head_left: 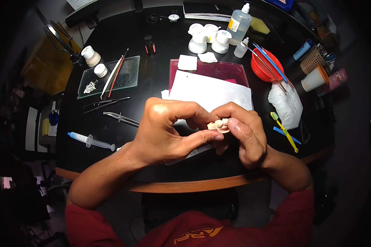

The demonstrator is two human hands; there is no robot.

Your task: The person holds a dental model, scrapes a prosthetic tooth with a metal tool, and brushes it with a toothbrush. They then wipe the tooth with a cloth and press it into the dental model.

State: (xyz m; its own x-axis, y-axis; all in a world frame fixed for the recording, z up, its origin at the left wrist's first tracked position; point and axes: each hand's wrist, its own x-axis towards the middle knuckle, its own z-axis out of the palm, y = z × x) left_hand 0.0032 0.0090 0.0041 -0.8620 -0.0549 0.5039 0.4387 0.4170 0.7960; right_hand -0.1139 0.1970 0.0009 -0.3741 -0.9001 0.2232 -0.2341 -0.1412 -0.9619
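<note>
Between both hands, above the front part of the desk, is a small dental model (219,125) with whitish teeth on a pinkish base. My left hand (169,127) pinches its left side between thumb and forefinger. On the other side, the thumb and fingers of my right hand (245,133) close around it, hiding its right end. Beneath the hands lies a sheet of white paper (210,91), partly covering a dark red tray (231,68).
To the left are a glass slab (130,68) with brushes, tweezers (121,118) and a syringe (90,140). White jars (198,43) and a large bottle (240,24) stand at the back. A red bowl (264,74), crumpled tissue (286,107) and yellow toothbrush (284,131) are right.
</note>
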